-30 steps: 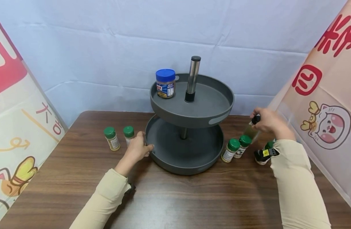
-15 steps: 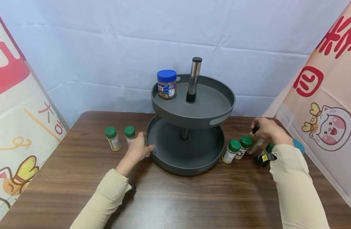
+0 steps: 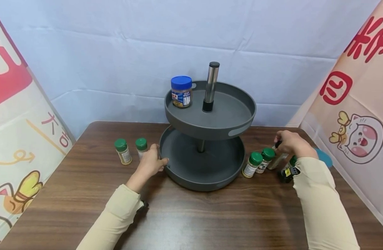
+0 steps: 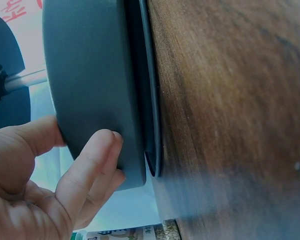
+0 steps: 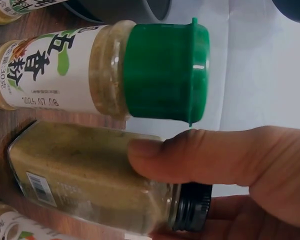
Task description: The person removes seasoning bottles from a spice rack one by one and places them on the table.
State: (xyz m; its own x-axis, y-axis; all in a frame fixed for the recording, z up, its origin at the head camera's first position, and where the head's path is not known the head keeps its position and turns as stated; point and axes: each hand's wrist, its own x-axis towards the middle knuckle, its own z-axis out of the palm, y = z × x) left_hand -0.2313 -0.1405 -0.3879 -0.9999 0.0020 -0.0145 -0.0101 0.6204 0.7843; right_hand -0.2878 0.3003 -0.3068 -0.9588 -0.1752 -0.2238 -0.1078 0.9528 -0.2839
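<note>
My left hand [image 3: 150,161] grips the left rim of the lower tray of a dark grey two-tier turntable [image 3: 204,186]. In the left wrist view its thumb is at the wall's upper edge, the fingers [image 4: 92,155] against the outer side. At the right, my right hand [image 3: 293,143] holds a square glass spice bottle [image 5: 85,172] by its upper part, just below the black cap. Brown-yellow powder fills that bottle, which stands on the table beside a green-capped spice jar [image 5: 65,70]. The thumb lies along the glass; the other fingers are mostly hidden behind.
A blue-lidded jar [image 3: 181,93] stands on the upper tray [image 3: 230,113], left of the metal post [image 3: 211,85]. Two green-capped jars, one the left jar [image 3: 123,152], stand left of the turntable. Another green-capped jar [image 3: 250,166] is at its right. A blue round thing [image 3: 324,158] shows behind the right wrist.
My right hand has lowered the spice bottle upright onto the table beside the green-capped jars, and still holds it. The left hand keeps its place on the tray rim.
</note>
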